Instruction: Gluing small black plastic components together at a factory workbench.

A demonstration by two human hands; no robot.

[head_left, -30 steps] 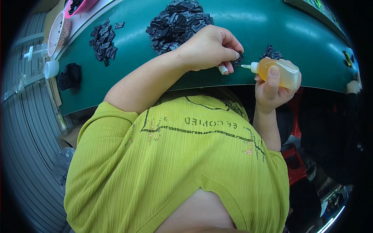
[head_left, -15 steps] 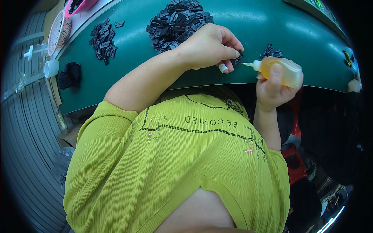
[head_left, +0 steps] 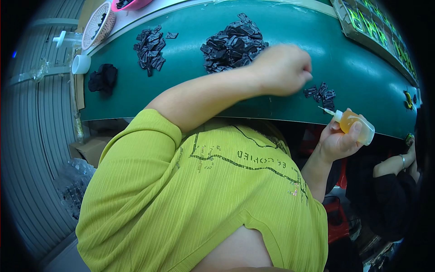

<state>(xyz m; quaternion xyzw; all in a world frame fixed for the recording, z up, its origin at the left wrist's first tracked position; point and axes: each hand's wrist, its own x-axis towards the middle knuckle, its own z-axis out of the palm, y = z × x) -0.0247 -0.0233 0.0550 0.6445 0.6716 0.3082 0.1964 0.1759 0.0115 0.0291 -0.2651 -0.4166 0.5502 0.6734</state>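
Beside the large pile of black pieces [head_left: 233, 45], apparently light, stiff and best pinched by their edges, your left hand [head_left: 285, 70] is curled but blurred; whether it holds one cannot be told. Near the small pile [head_left: 322, 94], clear of the thin nozzle [head_left: 328, 111], your right hand [head_left: 337, 143] grasps the bottle [head_left: 358, 128] properly round its body, likely light and squeezable.

Workshop, green worktable [head_left: 181, 59], heaped black parts [head_left: 233, 45], co-worker [head_left: 392, 165] alongside

The green table [head_left: 176, 99] shows a glossy finish. Grey ribbed panelling [head_left: 36, 154] runs left of the table; a cardboard box [head_left: 93, 148] sits below its left end — a red stool [head_left: 337, 231], partly hidden, below its right.
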